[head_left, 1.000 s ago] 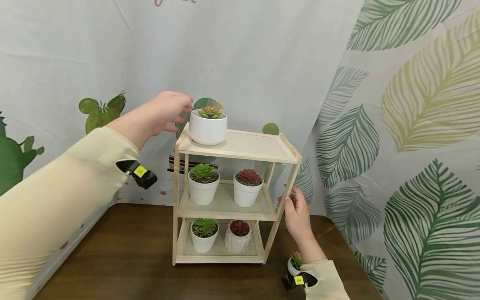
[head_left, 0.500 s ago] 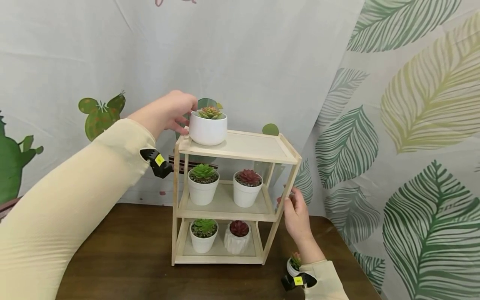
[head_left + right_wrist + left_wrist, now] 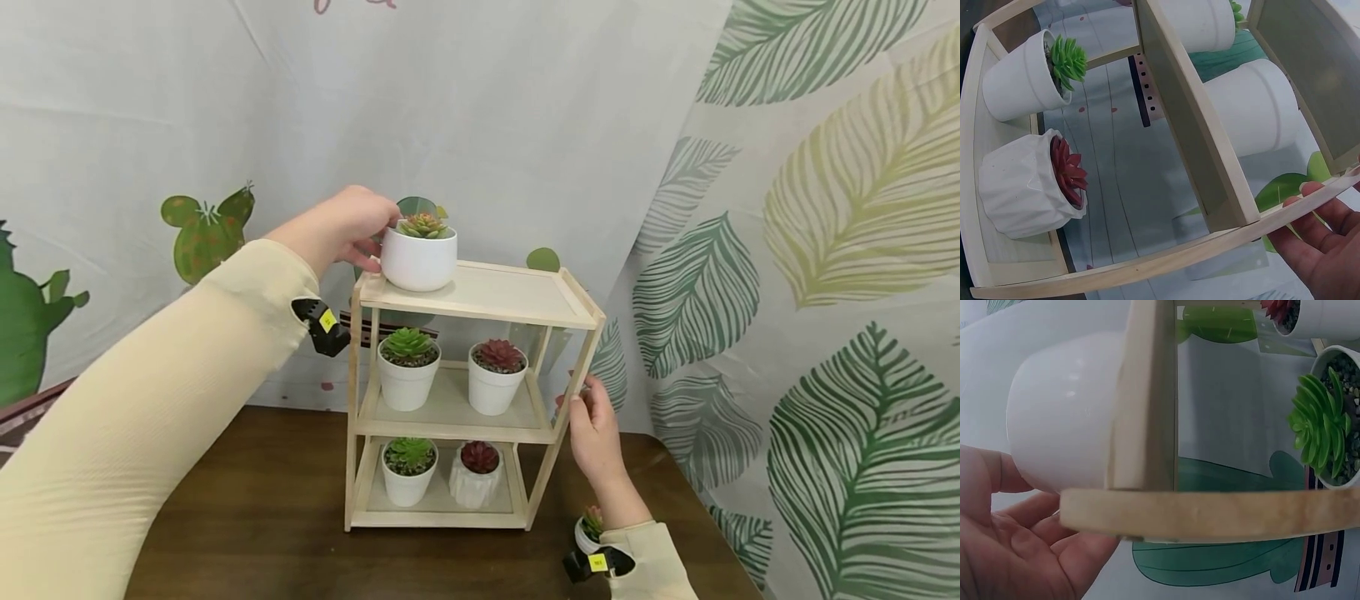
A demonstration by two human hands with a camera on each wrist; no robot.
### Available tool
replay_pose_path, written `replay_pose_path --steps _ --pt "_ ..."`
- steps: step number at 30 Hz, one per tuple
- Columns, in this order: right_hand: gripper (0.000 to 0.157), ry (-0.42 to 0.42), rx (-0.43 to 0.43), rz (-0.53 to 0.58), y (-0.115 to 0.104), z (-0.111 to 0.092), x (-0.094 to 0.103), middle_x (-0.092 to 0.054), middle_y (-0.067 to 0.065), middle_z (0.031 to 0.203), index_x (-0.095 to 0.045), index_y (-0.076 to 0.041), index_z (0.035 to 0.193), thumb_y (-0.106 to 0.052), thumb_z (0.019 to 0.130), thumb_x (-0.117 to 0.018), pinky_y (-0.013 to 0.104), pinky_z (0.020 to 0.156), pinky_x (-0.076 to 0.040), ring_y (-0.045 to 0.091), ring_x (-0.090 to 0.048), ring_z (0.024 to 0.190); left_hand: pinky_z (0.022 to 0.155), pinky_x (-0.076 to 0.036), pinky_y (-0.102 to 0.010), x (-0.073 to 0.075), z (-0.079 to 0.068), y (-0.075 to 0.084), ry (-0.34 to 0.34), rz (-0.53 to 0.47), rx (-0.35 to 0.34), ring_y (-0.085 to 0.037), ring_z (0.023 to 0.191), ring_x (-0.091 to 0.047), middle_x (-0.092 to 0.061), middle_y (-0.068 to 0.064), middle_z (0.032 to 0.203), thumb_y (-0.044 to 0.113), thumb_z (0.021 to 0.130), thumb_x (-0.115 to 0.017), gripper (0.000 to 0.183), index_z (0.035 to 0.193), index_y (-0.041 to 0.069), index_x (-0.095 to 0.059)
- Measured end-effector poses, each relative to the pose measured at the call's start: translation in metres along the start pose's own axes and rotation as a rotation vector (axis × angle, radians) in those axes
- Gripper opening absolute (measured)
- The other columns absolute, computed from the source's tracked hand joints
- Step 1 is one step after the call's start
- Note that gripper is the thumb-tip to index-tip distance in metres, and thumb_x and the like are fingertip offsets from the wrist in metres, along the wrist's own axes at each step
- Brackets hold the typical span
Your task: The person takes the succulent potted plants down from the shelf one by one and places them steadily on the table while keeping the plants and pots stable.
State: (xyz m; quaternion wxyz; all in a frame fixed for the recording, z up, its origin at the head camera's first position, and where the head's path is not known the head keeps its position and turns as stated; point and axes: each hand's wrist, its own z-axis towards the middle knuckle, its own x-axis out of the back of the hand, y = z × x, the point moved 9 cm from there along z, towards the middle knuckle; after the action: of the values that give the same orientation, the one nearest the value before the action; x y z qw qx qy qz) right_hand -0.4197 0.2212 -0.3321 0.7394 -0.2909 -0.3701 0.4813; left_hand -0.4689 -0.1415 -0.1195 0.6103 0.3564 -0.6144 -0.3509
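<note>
A white rounded pot [image 3: 420, 260] with a green-orange succulent stands at the left end of the top board of a wooden shelf [image 3: 517, 292]. My left hand [image 3: 358, 225] is against the pot's left side. In the left wrist view, the thumb [image 3: 1013, 475] touches the white pot [image 3: 1066, 412], and the relaxed fingers lie lower down beside the shelf's end. My right hand [image 3: 596, 429] holds the shelf's right post, its fingertips partly hidden behind the wood. The right wrist view shows the fingers [image 3: 1319, 219] hooked over that post [image 3: 1222, 244].
On the middle board are a green succulent [image 3: 408, 375] and a red one [image 3: 497, 379] in white pots. Below stand another green succulent [image 3: 409, 475] and a red one in a ribbed pot [image 3: 476, 479]. A small potted succulent [image 3: 588, 529] sits on the brown table [image 3: 247, 500] beside the right wrist.
My left hand has moved right, from beside the pot to against its side. The right hand keeps its hold on the post, and the pots stay in place on the shelf.
</note>
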Motion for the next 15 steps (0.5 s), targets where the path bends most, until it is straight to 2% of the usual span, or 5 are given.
replay_pose_path --steps 5,9,15 --pt "0.035 0.011 0.002 -0.001 -0.0002 -0.0008 0.0004 -0.070 0.022 0.101 -0.053 -0.008 0.140 -0.012 0.108 -0.041 0.028 0.079 -0.054 0.029 -0.069 0.094 0.095 -0.059 -0.042 -0.0009 0.0020 -0.0002 0.018 0.004 -0.005 -0.037 0.131 -0.059 -0.041 -0.016 0.156 0.024 0.106 -0.037 0.050 0.151 0.004 -0.042" --pt "0.034 0.015 0.005 -0.006 -0.0011 -0.0012 0.0002 -0.070 0.025 0.103 -0.054 -0.008 0.139 -0.012 0.108 -0.041 0.026 0.080 -0.053 0.031 -0.069 0.096 0.100 -0.057 -0.042 -0.0011 0.0033 -0.0020 0.034 -0.021 -0.003 -0.036 0.128 -0.061 -0.043 -0.017 0.149 0.023 0.105 -0.038 0.050 0.151 0.003 -0.040" --pt "0.035 0.004 -0.008 0.005 -0.0017 -0.0009 0.0008 -0.070 0.024 0.103 -0.053 -0.007 0.140 -0.013 0.108 -0.041 0.033 0.082 -0.055 0.034 -0.068 0.097 0.101 -0.057 -0.040 -0.0006 0.0039 -0.0047 0.046 -0.046 -0.008 -0.027 0.116 -0.062 -0.052 -0.014 0.134 0.025 0.106 -0.038 0.052 0.152 0.001 -0.040"
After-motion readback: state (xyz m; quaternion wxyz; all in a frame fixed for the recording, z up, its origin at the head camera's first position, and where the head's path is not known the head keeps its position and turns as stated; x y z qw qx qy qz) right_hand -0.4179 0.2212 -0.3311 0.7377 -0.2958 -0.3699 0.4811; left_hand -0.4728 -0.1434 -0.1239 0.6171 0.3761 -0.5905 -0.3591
